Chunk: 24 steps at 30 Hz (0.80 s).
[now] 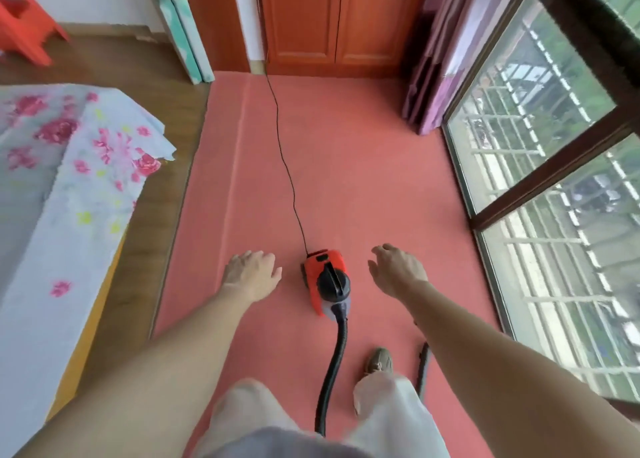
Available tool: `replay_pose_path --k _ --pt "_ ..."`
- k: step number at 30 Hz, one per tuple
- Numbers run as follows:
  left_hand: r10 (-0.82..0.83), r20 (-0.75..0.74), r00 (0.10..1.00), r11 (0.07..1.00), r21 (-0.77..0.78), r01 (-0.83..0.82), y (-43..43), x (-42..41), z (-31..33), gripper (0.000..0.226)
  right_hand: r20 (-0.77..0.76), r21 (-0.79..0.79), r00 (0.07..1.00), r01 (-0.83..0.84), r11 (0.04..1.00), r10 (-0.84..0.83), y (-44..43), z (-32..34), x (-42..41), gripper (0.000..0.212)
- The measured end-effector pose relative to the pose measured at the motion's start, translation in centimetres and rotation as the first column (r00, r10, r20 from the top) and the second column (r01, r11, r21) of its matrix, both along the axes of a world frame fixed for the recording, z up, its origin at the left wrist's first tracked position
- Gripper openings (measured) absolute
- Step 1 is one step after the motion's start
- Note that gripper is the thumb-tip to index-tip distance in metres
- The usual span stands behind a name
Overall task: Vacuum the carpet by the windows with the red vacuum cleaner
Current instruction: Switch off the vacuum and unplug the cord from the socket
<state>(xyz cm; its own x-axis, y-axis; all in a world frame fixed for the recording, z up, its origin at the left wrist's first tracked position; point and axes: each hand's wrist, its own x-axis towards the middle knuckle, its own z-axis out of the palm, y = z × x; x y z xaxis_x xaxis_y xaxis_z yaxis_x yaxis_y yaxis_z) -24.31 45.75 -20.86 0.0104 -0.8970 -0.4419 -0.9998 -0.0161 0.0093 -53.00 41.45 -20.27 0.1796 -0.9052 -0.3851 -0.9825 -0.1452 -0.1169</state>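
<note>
The small red vacuum cleaner [325,283] with a black top sits on the salmon carpet [363,167] ahead of my feet. Its black hose [335,371] runs back toward me, and a thin black cord [285,160] leads from it to the far wall. A black wand piece [423,367] lies on the carpet by my right foot. My left hand [252,274] hovers left of the vacuum, fingers relaxed, holding nothing. Right of the vacuum, my right hand [396,270] is stretched out with loosely spread fingers, also holding nothing.
Large windows [554,187] with dark frames line the right side. A bed with a floral sheet [69,167] stands at the left on wood floor. Orange wooden cupboard doors [332,18] and a purple curtain [446,59] close the far end. A red stool [24,21] is far left.
</note>
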Motion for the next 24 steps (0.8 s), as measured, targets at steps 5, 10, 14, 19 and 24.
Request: replay_pose_path --k 5,10,14,19,24 --pt "0.123 -0.017 0.992 0.992 0.034 -0.123 -2.9 -2.4 -1.5 0.038 0.007 0.082 0.996 -0.084 0.993 0.084 -5.5 -2.8 -1.6 0.039" --pt "0.182 -0.065 0.981 0.982 0.057 -0.178 -7.1 -3.0 -5.9 0.038 0.032 0.121 0.996 -0.086 0.989 0.083 -9.8 -6.8 -0.1 0.040" --pt "0.231 -0.101 0.968 0.970 0.106 -0.221 -10.5 -3.4 -13.7 0.044 0.047 0.152 0.999 -0.025 0.988 0.018 -13.3 -13.4 1.7 0.040" --pt "0.374 -0.136 0.917 0.925 0.129 -0.358 -14.1 -4.2 -27.4 0.056 0.140 0.230 0.982 0.089 0.969 -0.124 -17.5 -26.7 4.5 0.042" --pt "0.690 -0.217 0.691 0.719 0.313 -0.620 -15.2 -5.5 -41.8 0.067 0.200 0.322 0.957 0.140 0.937 -0.211 -19.8 -41.2 6.0 0.054"
